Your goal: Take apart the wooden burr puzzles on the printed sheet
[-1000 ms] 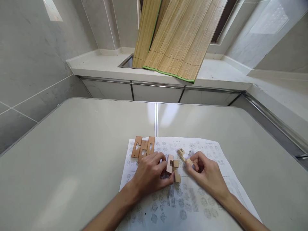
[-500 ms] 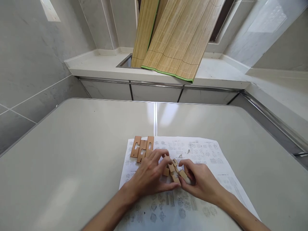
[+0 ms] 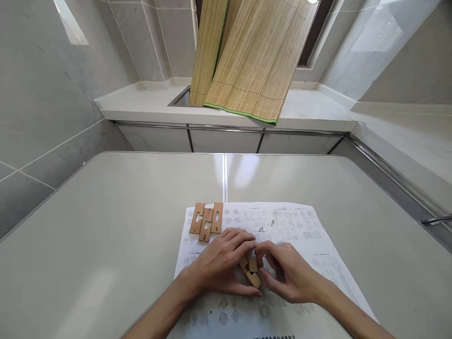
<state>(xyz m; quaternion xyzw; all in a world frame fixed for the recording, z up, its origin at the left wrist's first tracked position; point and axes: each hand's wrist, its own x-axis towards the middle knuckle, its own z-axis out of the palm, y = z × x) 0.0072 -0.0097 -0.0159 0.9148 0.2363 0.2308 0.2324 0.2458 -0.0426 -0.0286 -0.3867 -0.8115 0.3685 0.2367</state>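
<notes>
A small cluster of notched wooden puzzle blocks sits on the printed paper between my hands. My left hand curves around its left side, fingers over the far edge and thumb along the near edge. From the right, my right hand meets the cluster with bent index finger and thumb close together at its right edge. Part of the cluster is hidden under my left fingers. Three flat, slotted wooden pieces with dark numerals lie side by side beyond my left hand, at the paper's upper left corner.
The paper rests on a pale table with a seam running away from me. Behind it is a white ledge, where a bamboo blind hangs down. Grey tiled walls flank the table.
Both hands have drawn closer together around the blocks. The loosely spread blocks now sit in a tighter cluster, slightly nearer to me. The view has tilted slightly.
</notes>
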